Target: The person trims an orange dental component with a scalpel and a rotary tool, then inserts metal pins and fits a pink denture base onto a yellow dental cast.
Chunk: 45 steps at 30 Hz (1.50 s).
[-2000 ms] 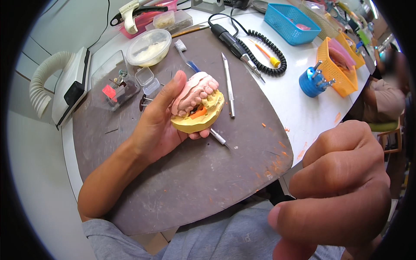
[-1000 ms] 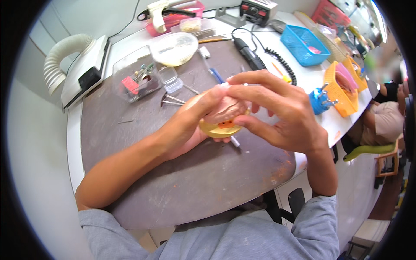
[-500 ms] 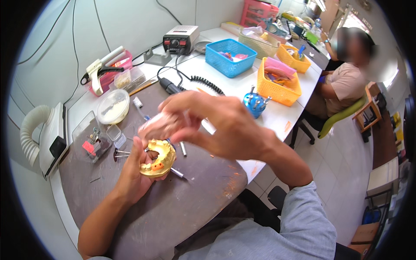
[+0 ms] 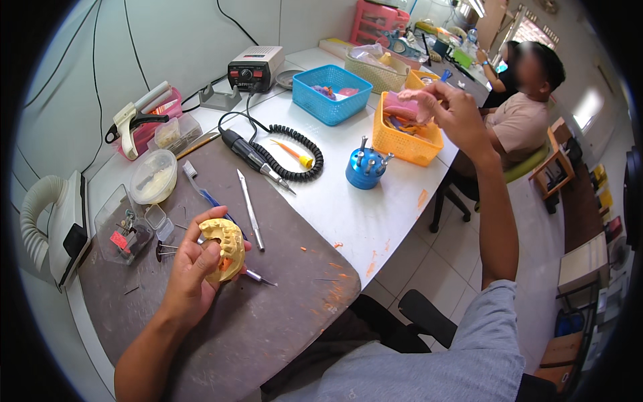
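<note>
My left hand (image 4: pixel 191 271) is closed around a yellow plaster dental cast (image 4: pixel 233 249), a horseshoe of teeth with an orange patch low on its side. The thumb lies across its inner edge. Raised at the far right, my right hand (image 4: pixel 459 117) pinches a pink curved denture base (image 4: pixel 422 102) above a yellow basket (image 4: pixel 429 149). Beside the cast on the brown mat are a silver knife-like hand tool (image 4: pixel 252 213), a blue-handled toothbrush (image 4: pixel 191 171) and another metal tool partly under my left hand.
A rotary handpiece (image 4: pixel 244 151) with a coiled cord lies before its control box (image 4: pixel 256 68). Near it stand a blue bur holder (image 4: pixel 365 167) and a blue basket (image 4: pixel 331 100). Small containers and a suction unit (image 4: pixel 70 224) line the left. A co-worker (image 4: pixel 526 114) sits at right.
My right hand has moved away from the cast, up and right, carrying the pink denture base. The cast has turned in my left hand. The view has shifted slightly.
</note>
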### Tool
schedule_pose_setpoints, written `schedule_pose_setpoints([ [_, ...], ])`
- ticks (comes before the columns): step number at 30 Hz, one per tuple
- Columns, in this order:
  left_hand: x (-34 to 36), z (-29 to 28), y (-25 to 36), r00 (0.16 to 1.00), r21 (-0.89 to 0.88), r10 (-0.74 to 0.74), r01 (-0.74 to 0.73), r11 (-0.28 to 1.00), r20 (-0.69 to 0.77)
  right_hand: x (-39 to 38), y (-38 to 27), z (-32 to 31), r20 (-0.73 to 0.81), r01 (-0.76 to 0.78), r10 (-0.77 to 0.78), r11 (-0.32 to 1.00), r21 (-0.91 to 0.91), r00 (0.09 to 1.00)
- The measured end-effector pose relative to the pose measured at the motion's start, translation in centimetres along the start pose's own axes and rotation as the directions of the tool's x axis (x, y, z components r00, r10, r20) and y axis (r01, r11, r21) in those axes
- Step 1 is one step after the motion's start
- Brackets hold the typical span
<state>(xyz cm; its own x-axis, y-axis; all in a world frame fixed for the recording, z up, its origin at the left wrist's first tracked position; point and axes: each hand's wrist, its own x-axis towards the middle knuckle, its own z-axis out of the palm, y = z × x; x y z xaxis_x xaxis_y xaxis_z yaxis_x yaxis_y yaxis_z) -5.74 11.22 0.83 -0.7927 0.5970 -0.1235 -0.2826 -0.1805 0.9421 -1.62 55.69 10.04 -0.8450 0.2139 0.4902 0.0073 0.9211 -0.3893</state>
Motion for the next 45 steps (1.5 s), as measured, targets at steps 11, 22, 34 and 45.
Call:
schedule_pose_setpoints([
  [11,0.3,-0.1,0.5,0.999,-0.143,-0.014,0.019,0.990,0.037,1.7,4.0,2.3,0.369,0.043,-0.018,0.997,-0.059,0.929],
  [22,0.1,-1.3,-0.1,0.988,-0.246,0.048,-0.010,0.969,0.150,2.2,6.0,3.4,0.458,0.004,-0.009,1.000,0.011,0.889],
  [34,0.3,-1.7,-0.6,0.982,-0.251,0.041,0.006,0.968,0.184,1.7,6.5,2.0,0.459,0.166,-0.054,0.964,-0.208,0.887],
  [45,0.2,-1.6,-0.5,0.988,-0.266,0.043,-0.001,0.964,0.150,3.2,7.0,1.8,0.560,0.238,-0.069,0.943,-0.234,0.826],
])
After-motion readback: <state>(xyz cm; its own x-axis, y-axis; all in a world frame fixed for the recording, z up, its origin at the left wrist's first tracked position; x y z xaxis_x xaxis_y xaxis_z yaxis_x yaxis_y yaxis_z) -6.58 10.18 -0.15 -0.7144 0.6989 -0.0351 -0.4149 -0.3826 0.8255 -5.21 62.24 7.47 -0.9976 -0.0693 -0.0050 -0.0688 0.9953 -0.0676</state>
